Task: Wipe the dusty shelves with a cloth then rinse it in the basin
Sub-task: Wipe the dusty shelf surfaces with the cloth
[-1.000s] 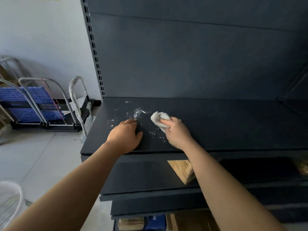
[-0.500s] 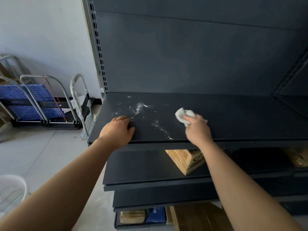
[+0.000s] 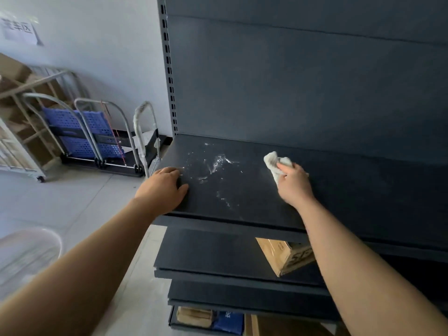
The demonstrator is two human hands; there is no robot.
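Wiping the top shelf, cloth out near its middle.
Crumpled off-white cloth (image 3: 274, 162), half hidden under the fingers of the gripping right hand (image 3: 294, 187), pressed on the dark shelf (image 3: 351, 190) toward its back edge. Left hand (image 3: 162, 187) flat and relaxed at the front left corner. White dust streaks (image 3: 213, 166) between them. Basin (image 3: 26, 253) blurred, cut off. Cloth further right of the streaks than a second ago.

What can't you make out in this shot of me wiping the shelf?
Head view only:
Basin: blurred, cut off by the left edge; contents unclear.
Cloth: mostly covered by the right hand.
Box: top shelf and right arm hide most of it; print unreadable.
Sign: too blurred to read.
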